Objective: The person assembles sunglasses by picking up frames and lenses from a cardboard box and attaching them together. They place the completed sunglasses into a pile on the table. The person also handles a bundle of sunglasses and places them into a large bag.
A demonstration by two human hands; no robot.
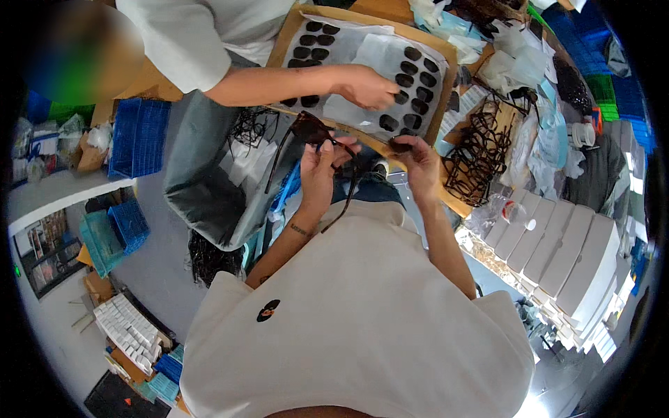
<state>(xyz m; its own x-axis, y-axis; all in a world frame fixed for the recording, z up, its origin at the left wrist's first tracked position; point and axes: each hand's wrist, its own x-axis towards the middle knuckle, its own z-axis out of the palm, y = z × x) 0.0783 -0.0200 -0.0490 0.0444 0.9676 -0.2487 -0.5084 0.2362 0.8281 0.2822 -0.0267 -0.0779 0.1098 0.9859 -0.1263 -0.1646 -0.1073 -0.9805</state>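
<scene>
My left hand (319, 167) is closed around a pair of dark tortoiseshell sunglasses (306, 128), whose temple arms hang open toward me. Thumb and fingers of my right hand (420, 161) pinch a dark lens (399, 145) by the near edge of a cardboard tray (446, 87). Rows of dark lenses (412, 53) lie on white paper in that tray. Another person's hand (369, 87) reaches across from the left and touches the lenses on the right side.
Right of the tray is a heap of black eyeglass frames (481, 150), with a clear plastic bottle (512, 212) and white boxes (557, 244) nearer. A grey bag (202, 181) sits to the left, and blue crates (139, 136) stand beyond it.
</scene>
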